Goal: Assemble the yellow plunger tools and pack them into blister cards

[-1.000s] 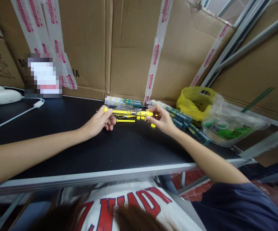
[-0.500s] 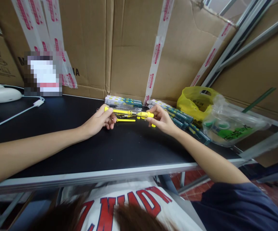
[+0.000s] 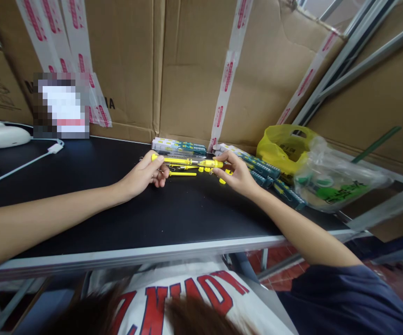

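My left hand (image 3: pixel 141 176) is closed around the left end of a yellow pen-shaped tool (image 3: pixel 173 160), which lies level just above the table. Part of this tool looks clear, and its exact kind is hard to make out. At its yellow right end, my right hand (image 3: pixel 235 174) pinches it between thumb and fingers. Behind and below the tool are a thin yellow stick (image 3: pixel 183 174), small yellow pieces (image 3: pixel 222 181) and clear tubes, partly hidden by the tool and my hands.
Printed green-and-white boxes (image 3: pixel 182 145) stand at the back, with more boxes (image 3: pixel 262 166) on the right. Beyond those sit a yellow bag (image 3: pixel 285 149) and a clear plastic bag (image 3: pixel 333 186). A white cable (image 3: pixel 20 165) crosses the black table (image 3: pixel 173 218) on the left. Cardboard (image 3: pixel 190 70) walls the back.
My right hand has shifted slightly right, and the tool's yellow right end sits a little higher. My left hand stays in the same place.
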Motion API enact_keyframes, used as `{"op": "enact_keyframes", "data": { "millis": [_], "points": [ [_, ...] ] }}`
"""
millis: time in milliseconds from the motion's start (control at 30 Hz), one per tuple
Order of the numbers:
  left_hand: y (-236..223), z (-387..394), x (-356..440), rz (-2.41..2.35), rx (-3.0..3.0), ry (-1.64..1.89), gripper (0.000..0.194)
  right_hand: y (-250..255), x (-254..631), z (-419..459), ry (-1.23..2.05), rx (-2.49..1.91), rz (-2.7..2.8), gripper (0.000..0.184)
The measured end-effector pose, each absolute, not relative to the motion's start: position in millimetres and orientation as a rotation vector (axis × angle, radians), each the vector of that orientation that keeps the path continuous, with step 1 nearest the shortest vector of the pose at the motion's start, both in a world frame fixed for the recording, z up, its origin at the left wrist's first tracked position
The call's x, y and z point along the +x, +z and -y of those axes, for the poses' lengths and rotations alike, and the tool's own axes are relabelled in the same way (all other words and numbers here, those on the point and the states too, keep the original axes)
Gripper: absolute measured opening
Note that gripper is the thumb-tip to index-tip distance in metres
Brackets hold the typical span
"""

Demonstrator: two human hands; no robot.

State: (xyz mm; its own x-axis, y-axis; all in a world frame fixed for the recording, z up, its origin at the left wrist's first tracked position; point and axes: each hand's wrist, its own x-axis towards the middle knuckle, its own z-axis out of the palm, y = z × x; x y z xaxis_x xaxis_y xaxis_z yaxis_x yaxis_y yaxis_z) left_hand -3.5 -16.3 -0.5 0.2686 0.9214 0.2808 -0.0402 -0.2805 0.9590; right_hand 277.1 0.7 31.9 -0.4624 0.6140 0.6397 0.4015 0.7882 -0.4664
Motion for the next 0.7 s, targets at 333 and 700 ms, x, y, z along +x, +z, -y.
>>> {"op": "enact_keyframes", "data": {
  "millis": [333,700],
  "points": [
    [2.9,19.7,-3.2,-0.849,1.509,1.191,0.031,28.1,280.0,-1.3,0.565,-0.761,2.140,0.028],
    [1.7,18.2,-3.3,-0.789,1.501,1.202,0.033,31.2,272.8,4.0,0.873,-0.687,2.073,0.036]
  ]
}}
